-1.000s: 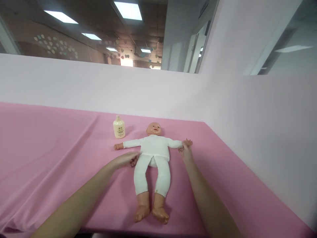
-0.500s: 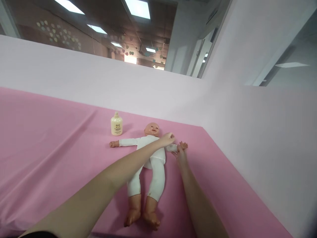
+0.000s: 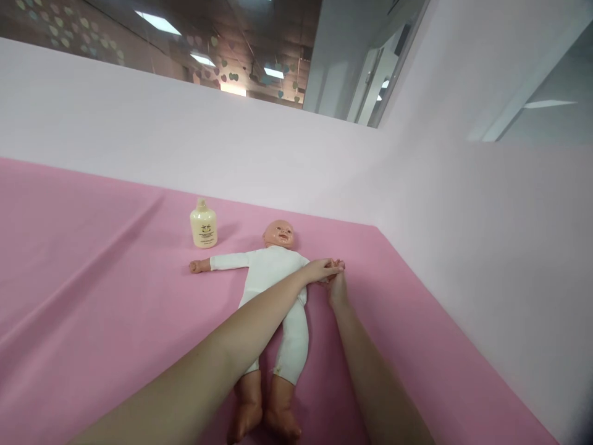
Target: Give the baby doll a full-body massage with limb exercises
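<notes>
Doll [image 3: 273, 266], 1 pc., laid supine on pink-covered bench [image 3: 115, 278]. L. hand [image 3: 320, 270]: since brought across from doll's side, laid over wrist area; grip can't be told. R. hand [image 3: 338, 289]: fingers closed round doll's wrist. Both hands thus now engaged.

a pale yellow bottle [image 3: 204, 227] stands upright near the pink cloth's [image 3: 92, 296] back edge, before a white wall [image 3: 259, 148].
</notes>
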The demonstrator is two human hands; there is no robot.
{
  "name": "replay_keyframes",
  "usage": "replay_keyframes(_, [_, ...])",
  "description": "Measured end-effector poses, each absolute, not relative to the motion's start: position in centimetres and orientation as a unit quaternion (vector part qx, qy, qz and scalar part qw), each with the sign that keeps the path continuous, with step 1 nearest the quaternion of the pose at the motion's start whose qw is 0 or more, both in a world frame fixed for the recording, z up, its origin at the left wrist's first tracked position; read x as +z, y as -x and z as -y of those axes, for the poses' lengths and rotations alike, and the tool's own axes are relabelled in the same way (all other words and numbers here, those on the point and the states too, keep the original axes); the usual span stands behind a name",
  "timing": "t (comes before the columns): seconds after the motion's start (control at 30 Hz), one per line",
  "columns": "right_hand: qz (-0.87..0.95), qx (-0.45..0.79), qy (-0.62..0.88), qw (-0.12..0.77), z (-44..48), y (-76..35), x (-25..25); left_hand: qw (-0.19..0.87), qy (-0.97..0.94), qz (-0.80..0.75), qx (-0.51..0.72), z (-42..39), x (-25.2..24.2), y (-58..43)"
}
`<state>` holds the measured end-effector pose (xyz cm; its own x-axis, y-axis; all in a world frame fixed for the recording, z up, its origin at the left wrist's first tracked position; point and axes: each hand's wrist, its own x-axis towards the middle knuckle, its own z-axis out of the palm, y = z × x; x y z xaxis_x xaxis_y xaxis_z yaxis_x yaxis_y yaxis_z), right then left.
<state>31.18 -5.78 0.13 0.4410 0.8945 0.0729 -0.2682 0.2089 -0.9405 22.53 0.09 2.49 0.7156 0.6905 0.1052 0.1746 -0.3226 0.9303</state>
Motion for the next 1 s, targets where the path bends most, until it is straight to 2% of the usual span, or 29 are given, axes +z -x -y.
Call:
replay_keyframes(0.13, [0.314, 0.438, 0.468, 0.701, 6.2, -30.6, 0.7, 0.513, -0.765, -0.270, 0.280, -0.5, 2.5, -22.7])
replay_keyframes(0.37, [0.353, 0.409, 0.474, 0.695, 6.5, -30.5, 0.6, 0.580, -0.705, -0.272, 0.304, -0.7, 2.5, -23.0])
replay_keyframes(0.53, [0.334, 0.410, 0.486, 0.696, 6.6, -30.5, 1.0, 0.575, -0.708, -0.274, 0.307, -0.8, 2.3, -23.0])
replay_keyframes(0.77, [0.307, 0.422, 0.492, 0.697, 6.7, -30.2, 1.6, 0.507, -0.781, -0.293, 0.217, -0.2, 2.9, -22.3])
replay_keyframes(1.0, [0.309, 0.442, 0.480, 0.692, 6.7, -30.2, 1.6, 0.516, -0.772, -0.290, 0.231, -0.6, 2.5, -22.5])
